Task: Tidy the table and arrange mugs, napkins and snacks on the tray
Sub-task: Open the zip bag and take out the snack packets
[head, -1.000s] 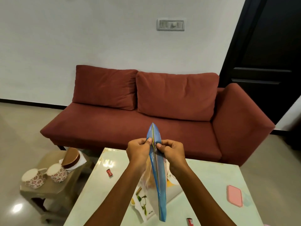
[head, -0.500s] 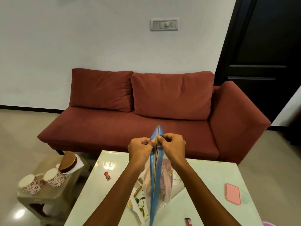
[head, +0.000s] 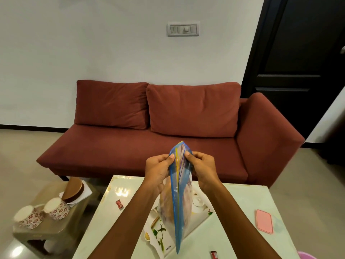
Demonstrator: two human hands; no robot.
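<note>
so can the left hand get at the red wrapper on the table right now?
Probably not yet: the left hand is pinching the zip bag with the right hand. The wrapper lies uncovered on its side, so once freed, likely yes.

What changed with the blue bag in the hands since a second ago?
The top of the zip bag has been pulled apart a little: its blue and yellow strips were pressed together, and now a small gap shows. The left hand and right hand still pinch it on either side. The mugs, red wrapper, pink lid and tray have stayed put.
</note>
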